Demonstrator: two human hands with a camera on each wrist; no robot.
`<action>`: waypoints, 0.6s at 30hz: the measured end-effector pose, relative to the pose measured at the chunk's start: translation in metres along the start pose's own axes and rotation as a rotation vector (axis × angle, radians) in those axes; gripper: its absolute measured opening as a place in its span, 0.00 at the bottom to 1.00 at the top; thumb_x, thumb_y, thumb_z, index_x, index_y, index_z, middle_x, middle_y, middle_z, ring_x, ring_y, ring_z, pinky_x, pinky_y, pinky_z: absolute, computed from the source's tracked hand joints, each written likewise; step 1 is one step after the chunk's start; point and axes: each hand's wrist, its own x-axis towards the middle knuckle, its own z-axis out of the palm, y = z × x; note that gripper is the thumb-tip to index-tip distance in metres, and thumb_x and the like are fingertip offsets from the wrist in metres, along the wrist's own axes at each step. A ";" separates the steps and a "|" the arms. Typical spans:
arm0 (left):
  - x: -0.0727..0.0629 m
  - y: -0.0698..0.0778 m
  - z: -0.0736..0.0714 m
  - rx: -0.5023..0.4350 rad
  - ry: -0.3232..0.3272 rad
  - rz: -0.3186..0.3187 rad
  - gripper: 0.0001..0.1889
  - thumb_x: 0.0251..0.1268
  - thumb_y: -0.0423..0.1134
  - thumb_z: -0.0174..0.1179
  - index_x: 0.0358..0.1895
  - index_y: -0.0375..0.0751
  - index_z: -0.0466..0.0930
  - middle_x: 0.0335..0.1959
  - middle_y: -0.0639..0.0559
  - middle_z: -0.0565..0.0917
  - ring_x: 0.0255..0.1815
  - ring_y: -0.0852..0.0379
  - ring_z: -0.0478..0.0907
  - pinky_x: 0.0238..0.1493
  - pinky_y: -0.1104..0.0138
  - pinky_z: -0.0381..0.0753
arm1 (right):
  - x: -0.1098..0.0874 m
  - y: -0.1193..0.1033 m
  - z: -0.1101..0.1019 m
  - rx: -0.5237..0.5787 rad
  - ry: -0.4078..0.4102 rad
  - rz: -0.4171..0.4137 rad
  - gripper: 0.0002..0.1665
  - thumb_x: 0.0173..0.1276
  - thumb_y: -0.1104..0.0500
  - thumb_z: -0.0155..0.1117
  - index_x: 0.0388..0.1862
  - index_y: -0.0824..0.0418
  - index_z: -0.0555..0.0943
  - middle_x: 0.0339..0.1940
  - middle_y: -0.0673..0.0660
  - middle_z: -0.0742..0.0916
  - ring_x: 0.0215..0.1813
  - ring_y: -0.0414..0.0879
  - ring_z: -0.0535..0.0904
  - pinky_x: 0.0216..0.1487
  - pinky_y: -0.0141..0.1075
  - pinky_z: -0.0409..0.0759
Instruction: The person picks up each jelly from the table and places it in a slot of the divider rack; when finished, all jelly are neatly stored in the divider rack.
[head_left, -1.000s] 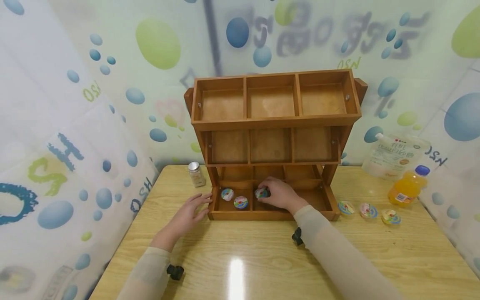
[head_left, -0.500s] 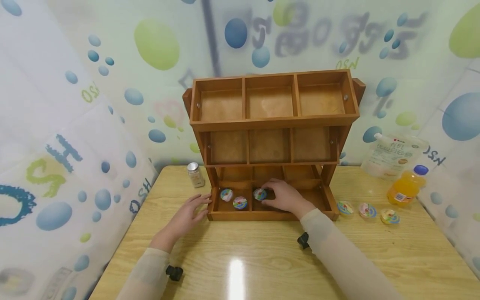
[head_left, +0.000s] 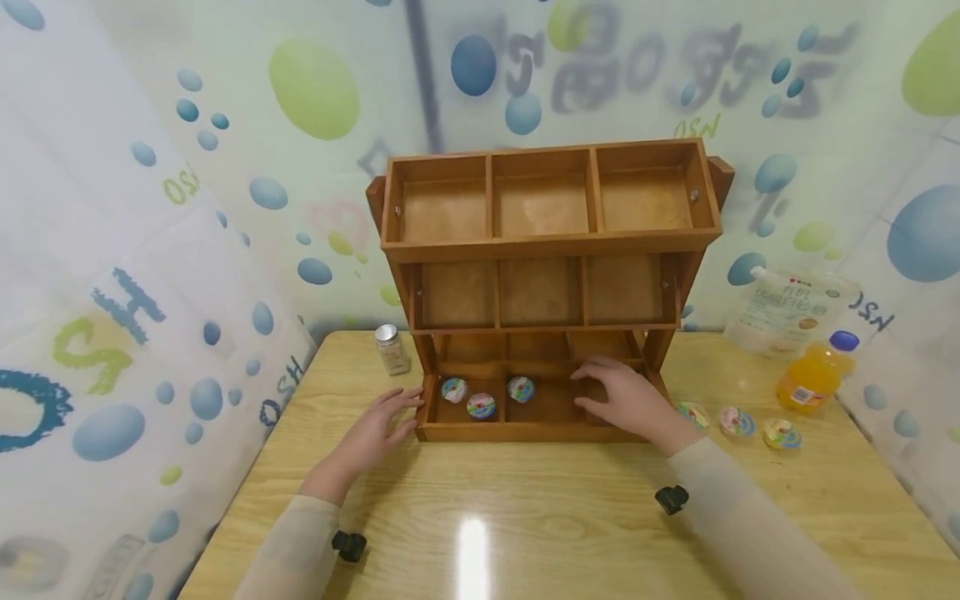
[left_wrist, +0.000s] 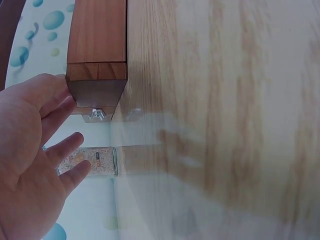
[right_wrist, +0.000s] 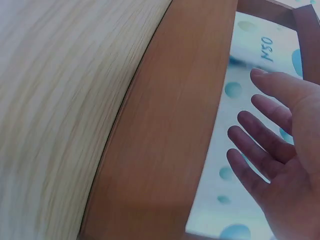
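Note:
A brown wooden rack [head_left: 551, 242] with tiered, divided trays stands on the table. My left hand [head_left: 375, 429] touches the left end of its bottom tray, fingers extended; the left wrist view shows fingertips against the wood [left_wrist: 96, 70]. Two small jelly cups with printed lids, one white-rimmed [head_left: 453, 389] and one pink [head_left: 482, 406], sit in the bottom-left compartment. One more jelly cup [head_left: 521, 388] is in the compartment beside them. My right hand [head_left: 630, 400] hovers over the right part of the bottom tray, fingers apart, holding nothing. It hides part of that tray.
Right of the rack, three jelly cups lie in a row: one partly behind my right hand [head_left: 693, 414], a pink one [head_left: 737, 422] and a yellow one [head_left: 782, 434]. Behind them stand an orange drink bottle [head_left: 813, 375] and a spouted pouch [head_left: 791, 312]. A spice jar [head_left: 392, 350] stands left.
My right hand has let go of the jelly cup in the second bottom compartment and moved right, over the tray's right part. My left hand stays at the rack's left end.

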 end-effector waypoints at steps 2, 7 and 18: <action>0.001 0.000 0.001 -0.001 0.000 0.001 0.20 0.77 0.36 0.61 0.68 0.38 0.78 0.77 0.44 0.72 0.80 0.32 0.60 0.77 0.37 0.64 | -0.010 0.006 -0.005 -0.007 0.020 0.000 0.22 0.68 0.53 0.74 0.59 0.59 0.85 0.64 0.63 0.83 0.66 0.61 0.80 0.64 0.57 0.81; 0.001 -0.001 0.000 0.004 0.005 0.004 0.20 0.77 0.37 0.61 0.68 0.38 0.78 0.77 0.45 0.72 0.80 0.32 0.60 0.77 0.37 0.65 | -0.031 0.019 -0.018 -0.005 0.070 -0.020 0.20 0.67 0.57 0.75 0.56 0.62 0.85 0.56 0.61 0.85 0.59 0.61 0.83 0.59 0.58 0.83; 0.001 -0.004 0.003 0.013 0.012 0.008 0.20 0.76 0.37 0.61 0.67 0.38 0.79 0.76 0.45 0.73 0.79 0.32 0.61 0.77 0.37 0.65 | -0.073 0.056 -0.031 -0.023 0.178 0.046 0.20 0.68 0.61 0.74 0.57 0.64 0.84 0.55 0.64 0.85 0.57 0.63 0.82 0.54 0.61 0.83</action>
